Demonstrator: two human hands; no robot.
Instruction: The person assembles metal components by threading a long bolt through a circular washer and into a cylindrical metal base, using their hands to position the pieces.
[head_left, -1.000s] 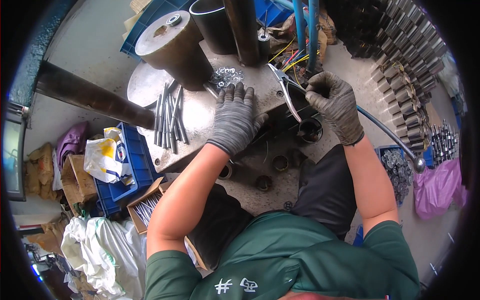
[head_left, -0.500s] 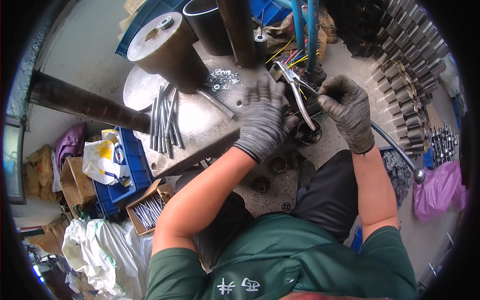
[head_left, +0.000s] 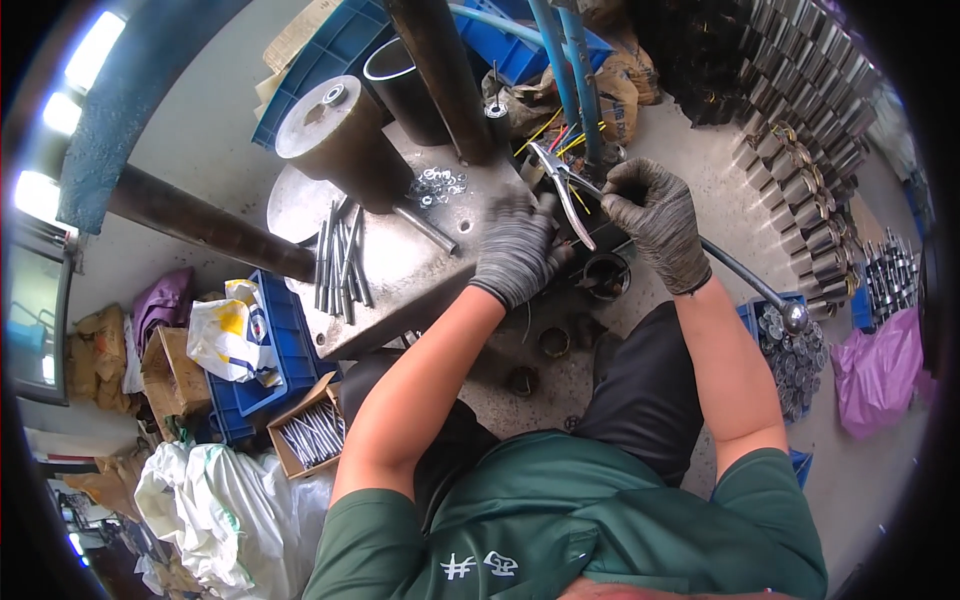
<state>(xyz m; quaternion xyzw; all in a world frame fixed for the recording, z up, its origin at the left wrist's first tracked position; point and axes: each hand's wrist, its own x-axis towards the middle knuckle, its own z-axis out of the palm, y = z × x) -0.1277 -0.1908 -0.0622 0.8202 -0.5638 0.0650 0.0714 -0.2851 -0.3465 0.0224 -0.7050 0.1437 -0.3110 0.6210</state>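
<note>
My right hand (head_left: 655,222), in a grey knit glove, is closed with fingers curled around one handle of silver pliers (head_left: 567,196). The pliers' other handle hangs free, spread apart, and their jaws point away and left. Over the right edge of the metal press table (head_left: 415,262) is my left hand (head_left: 515,258), gloved too, palm down with fingers stretched and blurred by motion; I see nothing in it. Small metal rings (head_left: 437,186) lie loose on the table beyond that hand. A short metal rod (head_left: 425,230) and a bundle of thin metal rods (head_left: 340,262) rest to its left.
A ball-ended lever (head_left: 750,275) reaches out right of my right wrist. Blue pipes (head_left: 565,75) and a dark column (head_left: 440,80) rise behind the table. Stacked metal cylinders (head_left: 805,210) stand at right. At left are blue crates (head_left: 285,330) and a carton of rods (head_left: 310,435).
My view has turned slightly. My left hand's fingers have bent a little over the table edge. My right hand stays at the pliers' handle.
</note>
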